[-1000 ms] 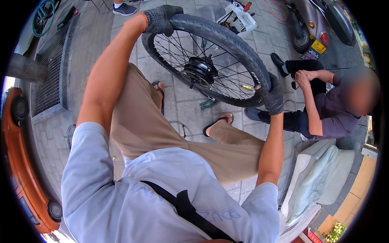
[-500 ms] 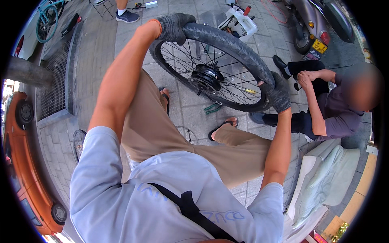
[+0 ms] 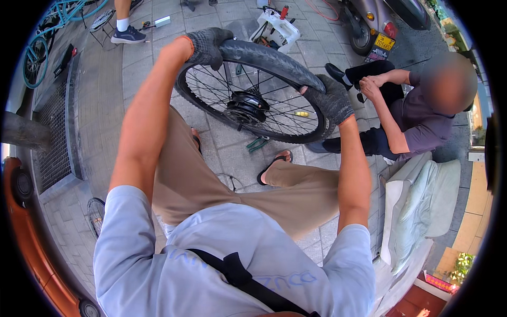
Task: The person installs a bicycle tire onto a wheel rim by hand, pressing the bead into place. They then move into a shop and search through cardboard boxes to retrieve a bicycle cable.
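I am gripping a black bicycle wheel (image 3: 269,55) with both gloved hands, low over the paving between my legs. My left hand (image 3: 208,48), in a dark grey knit glove, is closed over the tyre at the upper left. My right hand (image 3: 325,100), gloved alike, grips the tyre at the right, its bare thumb tip showing. The wheel has a large black hub (image 3: 245,108), many spokes and a yellow label on the rim's inner side. Beneath its lower edge lies a green-handled tool (image 3: 256,144).
A seated person (image 3: 412,113) is close at my right, beside a pale padded seat (image 3: 417,211). Beyond the wheel are a white tool container (image 3: 274,31) and a scooter (image 3: 364,31). Another person's leg (image 3: 127,34), teal bicycles, a grate (image 3: 55,132), a post and an orange car stand leftward.
My view has shifted, moving the wheel and seated person leftward in the picture. My right hand has moved a little up and inward on the tyre. Both hands keep their grip.
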A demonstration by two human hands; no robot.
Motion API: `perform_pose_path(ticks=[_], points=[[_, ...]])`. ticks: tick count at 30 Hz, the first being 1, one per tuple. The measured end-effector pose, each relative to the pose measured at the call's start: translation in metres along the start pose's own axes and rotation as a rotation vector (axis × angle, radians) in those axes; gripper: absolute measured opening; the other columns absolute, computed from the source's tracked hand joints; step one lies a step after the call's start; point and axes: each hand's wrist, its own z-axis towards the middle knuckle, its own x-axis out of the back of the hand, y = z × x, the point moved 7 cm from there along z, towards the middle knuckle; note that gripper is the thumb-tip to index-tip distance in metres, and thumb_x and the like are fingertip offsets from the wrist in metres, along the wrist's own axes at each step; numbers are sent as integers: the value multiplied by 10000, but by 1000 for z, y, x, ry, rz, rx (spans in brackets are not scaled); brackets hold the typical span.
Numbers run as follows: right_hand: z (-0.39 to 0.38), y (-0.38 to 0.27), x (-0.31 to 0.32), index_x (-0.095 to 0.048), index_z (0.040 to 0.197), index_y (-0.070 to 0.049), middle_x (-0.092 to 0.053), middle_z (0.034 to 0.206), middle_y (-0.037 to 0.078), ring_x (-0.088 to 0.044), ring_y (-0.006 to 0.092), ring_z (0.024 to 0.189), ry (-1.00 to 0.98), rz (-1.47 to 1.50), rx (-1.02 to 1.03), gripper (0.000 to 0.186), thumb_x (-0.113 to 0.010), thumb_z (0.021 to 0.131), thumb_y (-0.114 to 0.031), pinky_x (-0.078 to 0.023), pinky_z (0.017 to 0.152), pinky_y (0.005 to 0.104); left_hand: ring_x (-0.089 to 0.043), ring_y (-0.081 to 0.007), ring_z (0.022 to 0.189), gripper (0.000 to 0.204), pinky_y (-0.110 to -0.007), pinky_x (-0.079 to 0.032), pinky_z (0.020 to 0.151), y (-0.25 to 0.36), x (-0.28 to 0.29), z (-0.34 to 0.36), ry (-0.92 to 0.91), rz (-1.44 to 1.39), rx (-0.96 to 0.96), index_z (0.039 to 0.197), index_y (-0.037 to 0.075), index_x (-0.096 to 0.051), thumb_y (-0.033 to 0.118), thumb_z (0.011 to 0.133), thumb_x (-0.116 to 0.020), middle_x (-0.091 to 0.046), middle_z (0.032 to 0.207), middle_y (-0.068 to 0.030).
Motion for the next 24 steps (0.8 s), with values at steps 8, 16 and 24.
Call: perform_pose_path(ticks=[8,16,24], points=[[11,-43,3,-673,1257,-59,-730,1118,209,-697,375,1071,52,-255,93,716,-787,800,-598,-521,942,442,-674,-326,1109,786,-407,-530,964,15,-11,16,-61,12,4,1345,21,-601,30,584,-796,-716,1168,-172],[14,-2,8,-712,1206,-72,-746,1038,198,-720,353,1023,-87,-235,-8,743,-765,780,-679,-531,911,429,-687,-328,1069,711,-424,-541,935,49,-23,23,-167,6,-35,1289,22,-622,38,605,-815,-721,1132,-173],[23,-66,5,-697,1199,-37,-733,1070,218,-710,384,996,86,-306,207,713,-784,790,-614,-542,894,452,-690,-329,1055,673,-421,-541,927,46,-27,36,-163,-8,-32,1264,14,-628,31,613,-797,-721,1120,-179]])
